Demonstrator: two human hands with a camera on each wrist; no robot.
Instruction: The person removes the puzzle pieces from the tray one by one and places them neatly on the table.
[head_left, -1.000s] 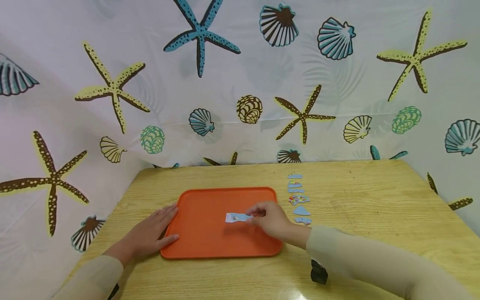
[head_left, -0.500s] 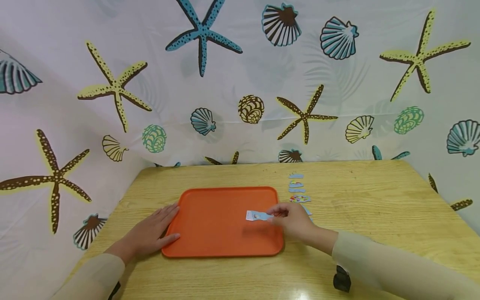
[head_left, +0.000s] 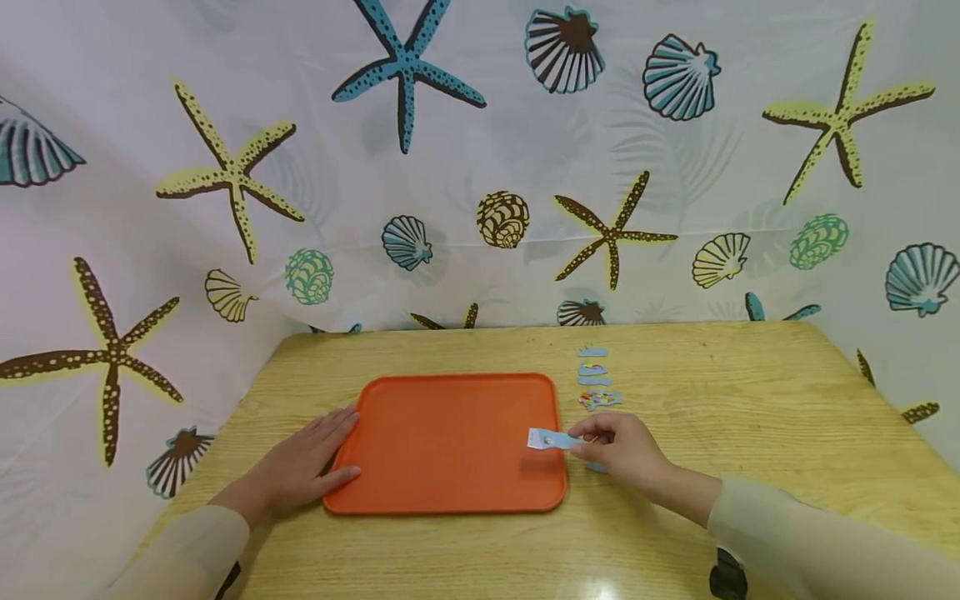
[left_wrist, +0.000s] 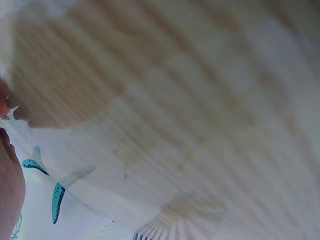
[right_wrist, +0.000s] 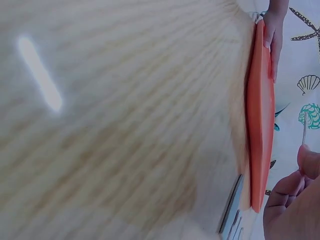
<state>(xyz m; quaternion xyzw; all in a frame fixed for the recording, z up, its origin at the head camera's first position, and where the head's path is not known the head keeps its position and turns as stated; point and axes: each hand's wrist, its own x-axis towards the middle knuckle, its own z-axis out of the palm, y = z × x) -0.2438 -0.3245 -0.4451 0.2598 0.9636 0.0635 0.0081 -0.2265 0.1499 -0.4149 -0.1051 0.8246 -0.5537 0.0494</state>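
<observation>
My right hand [head_left: 626,454] pinches a flat light-blue puzzle piece [head_left: 555,439] with a wavy edge between thumb and fingertips. The piece is held over the right rim of the orange tray [head_left: 442,450], its pale end pointing left. In the right wrist view the piece shows edge-on as a thin line [right_wrist: 304,129] above the thumb. My left hand [head_left: 311,458] lies with extended fingers on the tray's left edge, thumb on the near part of that side. Only a sliver of the left hand [left_wrist: 10,185] appears in the left wrist view.
A column of several flat puzzle pieces [head_left: 600,399] lies on the wooden table [head_left: 750,417] just right of the tray; my right hand covers part of the nearest ones. Behind the table hangs a white cloth [head_left: 450,275] printed with starfish and shells.
My right hand has carried the puzzle piece rightward, from over the tray's middle to its right rim. The nearest pieces are now partly covered by that hand. The left hand stays put.
</observation>
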